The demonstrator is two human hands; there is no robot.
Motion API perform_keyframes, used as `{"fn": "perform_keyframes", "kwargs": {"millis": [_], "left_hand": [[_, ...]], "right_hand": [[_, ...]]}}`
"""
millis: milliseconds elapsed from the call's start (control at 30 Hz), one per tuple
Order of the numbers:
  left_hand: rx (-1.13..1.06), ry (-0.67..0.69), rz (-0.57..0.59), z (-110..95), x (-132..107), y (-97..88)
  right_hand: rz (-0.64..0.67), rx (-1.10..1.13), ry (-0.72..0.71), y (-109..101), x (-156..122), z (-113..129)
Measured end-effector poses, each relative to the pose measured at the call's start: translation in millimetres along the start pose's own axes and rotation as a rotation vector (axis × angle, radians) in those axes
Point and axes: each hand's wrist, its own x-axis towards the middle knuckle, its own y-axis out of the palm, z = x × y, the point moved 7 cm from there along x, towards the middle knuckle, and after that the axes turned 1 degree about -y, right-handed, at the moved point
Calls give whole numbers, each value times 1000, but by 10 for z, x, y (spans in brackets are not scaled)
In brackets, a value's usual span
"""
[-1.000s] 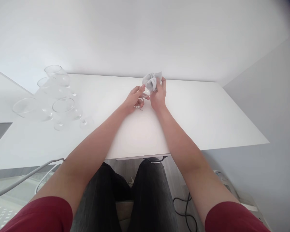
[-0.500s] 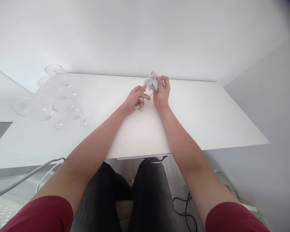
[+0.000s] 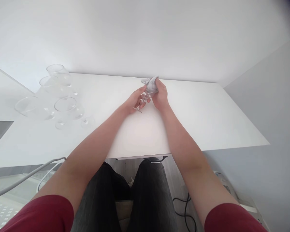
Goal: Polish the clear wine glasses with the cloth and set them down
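Over the far middle of the white table, my left hand grips a small clear stemmed glass. The glass is tilted, its foot pointing down toward me and its bowl away. A crumpled pale grey cloth covers most of the bowl. My right hand is closed on the cloth and presses it around the bowl; part of its fingers is hidden behind the glass and cloth.
Several clear stemmed glasses stand upright at the table's left. A white wall rises behind the far edge. A grey cable crosses near the left front edge. A black cord lies on the floor at the right.
My right hand has turned, its raised fingers now folding down over the cloth. The cloth has shifted and sits lower around the bowl. My left hand keeps its hold on the glass.
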Motion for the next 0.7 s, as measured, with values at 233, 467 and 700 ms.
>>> {"fn": "perform_keyframes", "kwargs": {"millis": [233,467,700], "left_hand": [[28,3,-16,30,33,-35],[93,61,-18,36,45,-35],[117,72,-38,-17,-3,0]], "right_hand": [[13,-8,-40,-43,61,-24],[102,16,-49,-113,121,-92],[37,-16,-170,-153,144,-68]]}}
